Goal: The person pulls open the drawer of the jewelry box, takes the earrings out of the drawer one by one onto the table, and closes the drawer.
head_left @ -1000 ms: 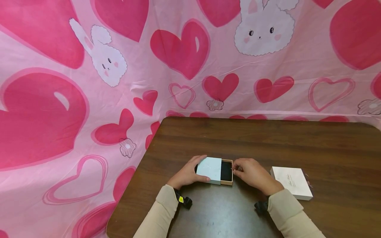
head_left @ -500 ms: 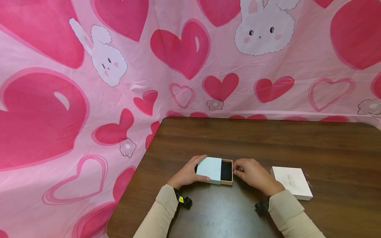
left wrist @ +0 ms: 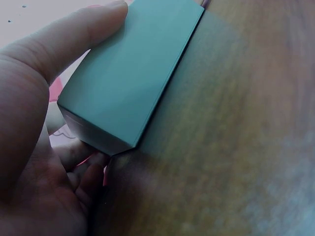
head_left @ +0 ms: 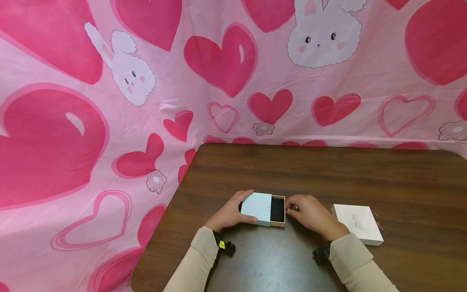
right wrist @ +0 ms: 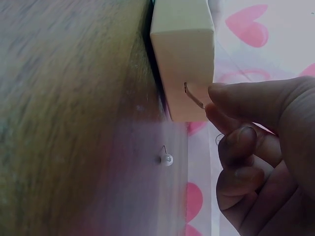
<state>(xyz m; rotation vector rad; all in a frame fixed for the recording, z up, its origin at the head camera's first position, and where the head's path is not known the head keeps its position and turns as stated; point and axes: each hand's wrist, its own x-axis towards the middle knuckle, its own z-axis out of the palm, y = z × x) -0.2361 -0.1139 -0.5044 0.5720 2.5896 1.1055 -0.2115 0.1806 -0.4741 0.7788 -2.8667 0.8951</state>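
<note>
A pale blue box sleeve point(head_left: 256, 207) lies flat on the table, with its drawer point(left wrist: 91, 135) partly hidden in the left wrist view. My left hand point(head_left: 229, 211) grips the sleeve from its left end, thumb along the near side. From the right end a tan-edged drawer with a black insert point(head_left: 278, 210) sticks partway out. My right hand point(head_left: 310, 213) is beside that end. In the right wrist view its thumb and forefinger pinch a thin pull ribbon point(right wrist: 195, 96) that comes out of the drawer's end face point(right wrist: 179, 66). A small pearl earring point(right wrist: 167, 160) lies on the table close by.
A white box point(head_left: 356, 224) with printed lettering stands right of my right forearm, small dark strands at its right edge. The brown wooden table point(head_left: 328, 170) meets a pink heart-patterned cloth point(head_left: 204, 117) at the back and left.
</note>
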